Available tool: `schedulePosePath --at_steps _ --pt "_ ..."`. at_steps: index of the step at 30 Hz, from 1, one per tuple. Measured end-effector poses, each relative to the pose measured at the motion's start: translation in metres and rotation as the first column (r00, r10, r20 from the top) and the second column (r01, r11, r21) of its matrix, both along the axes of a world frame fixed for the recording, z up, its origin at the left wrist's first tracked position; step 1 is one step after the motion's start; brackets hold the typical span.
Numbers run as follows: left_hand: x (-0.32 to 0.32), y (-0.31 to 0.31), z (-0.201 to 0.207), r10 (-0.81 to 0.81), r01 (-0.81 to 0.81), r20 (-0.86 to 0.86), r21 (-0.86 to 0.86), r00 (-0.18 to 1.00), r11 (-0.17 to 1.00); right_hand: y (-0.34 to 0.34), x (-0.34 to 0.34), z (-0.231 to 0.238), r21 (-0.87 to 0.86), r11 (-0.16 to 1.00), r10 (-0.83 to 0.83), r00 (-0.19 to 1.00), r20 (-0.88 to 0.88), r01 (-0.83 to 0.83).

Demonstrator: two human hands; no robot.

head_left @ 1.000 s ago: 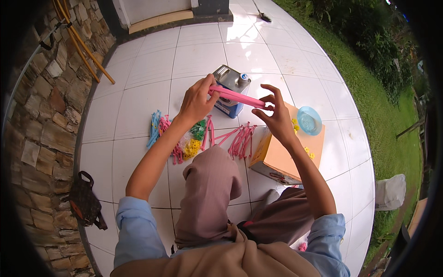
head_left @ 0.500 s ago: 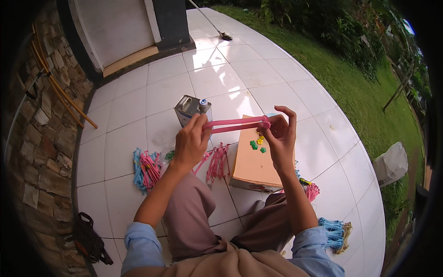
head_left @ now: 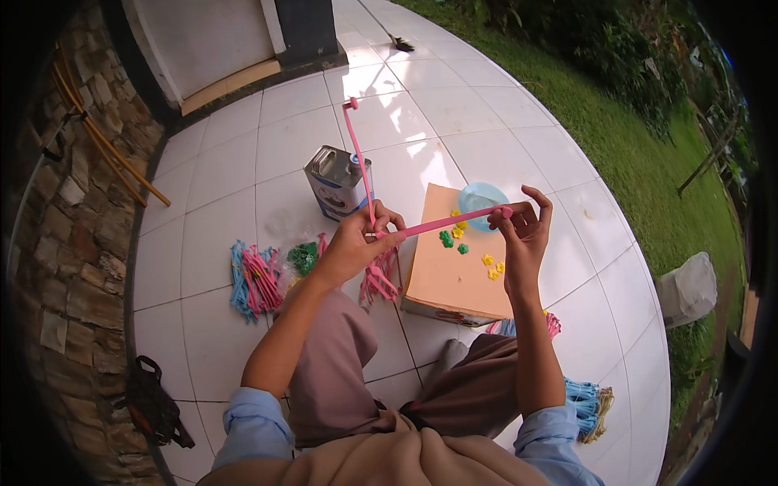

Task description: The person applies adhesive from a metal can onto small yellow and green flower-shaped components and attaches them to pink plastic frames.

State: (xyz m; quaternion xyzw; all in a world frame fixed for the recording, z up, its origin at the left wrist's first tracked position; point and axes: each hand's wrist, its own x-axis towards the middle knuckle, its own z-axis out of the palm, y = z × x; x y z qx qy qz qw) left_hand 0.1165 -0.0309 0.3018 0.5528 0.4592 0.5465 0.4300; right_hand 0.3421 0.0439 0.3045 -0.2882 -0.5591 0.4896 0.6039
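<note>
Between my two hands is a long pink plastic strip (head_left: 450, 221) with small knobs at its ends. My left hand (head_left: 356, 243) is closed in a pinch at its bend, and from there one arm of the strip sticks up past the metal can. My right hand (head_left: 525, 243) pinches the other end by its knob, with the index finger raised. Below stands a cardboard box (head_left: 442, 283) carrying green flower-shaped pieces (head_left: 446, 239), yellow flower-shaped pieces (head_left: 488, 260) and a translucent blue bowl (head_left: 484, 199). More pink strips (head_left: 378, 282) lie on the floor under my left hand.
A metal can (head_left: 339, 182) stands beyond my left hand. Blue and pink strip bundles (head_left: 258, 279) and a clear bag of green pieces (head_left: 302, 257) lie left. Blue bundles (head_left: 582, 405) lie right. A dark bag (head_left: 158, 405) rests by the stone wall (head_left: 65, 267); grass borders the tiles.
The strip's two arms lay side by side; now one has swung upward from my left hand. My right hand has moved right and slightly down, uncovering the bowl and yellow pieces.
</note>
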Motion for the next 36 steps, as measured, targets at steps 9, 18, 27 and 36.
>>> schedulePosePath --at_steps 9,18,27,36 --pt "0.012 0.003 -0.009 -0.229 0.261 0.234 -0.119 0.945 0.958 -0.001 0.017 -0.007 -0.112 0.994 0.001 0.998 -0.055 -0.007" --pt "0.011 0.017 -0.011 -0.029 0.136 0.514 -0.172 0.857 0.976 0.002 0.022 -0.004 -0.336 0.934 0.118 0.993 -0.022 -0.119" --pt "0.014 0.016 -0.013 -0.047 0.106 0.260 -0.218 0.964 0.970 0.005 0.046 0.004 -0.232 0.773 0.620 0.781 0.078 -0.590" --pt "0.017 0.016 -0.013 -0.263 0.275 0.080 -0.262 0.961 0.925 0.007 0.012 0.016 -0.225 0.959 0.155 0.984 -0.084 -0.171"
